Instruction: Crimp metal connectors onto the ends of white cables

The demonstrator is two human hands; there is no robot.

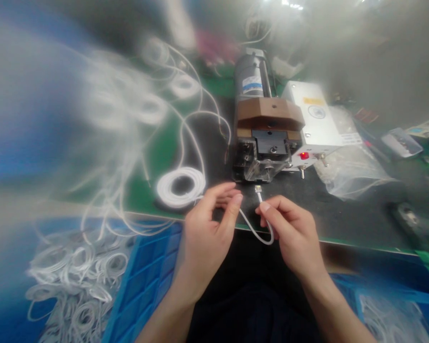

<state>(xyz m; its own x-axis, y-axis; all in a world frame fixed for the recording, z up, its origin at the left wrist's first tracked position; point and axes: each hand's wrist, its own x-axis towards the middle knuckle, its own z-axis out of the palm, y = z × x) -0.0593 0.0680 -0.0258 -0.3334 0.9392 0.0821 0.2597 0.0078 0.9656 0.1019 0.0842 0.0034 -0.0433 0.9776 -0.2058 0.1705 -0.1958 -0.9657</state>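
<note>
A thin white cable [261, 240] runs in a short loop between my two hands, with a small clear plug [258, 189] on its end. My right hand [293, 228] pinches the cable just behind the plug, which points up and away from me. My left hand [210, 224] has its thumb and fingers curled round the same cable further along. Left of that hand, a white cable coil [181, 187] lies on the table. Just beyond the plug stands a crimping machine [270, 124] with a brown head and a clear guard at its front.
A white control box [316, 119] with a lit red switch adjoins the machine; a plastic bag [357, 166] lies beside it. Loose white cables [128, 109] cover the table's left. A blue crate [146, 267] of coiled cables stands lower left, another crate [350, 286] lower right.
</note>
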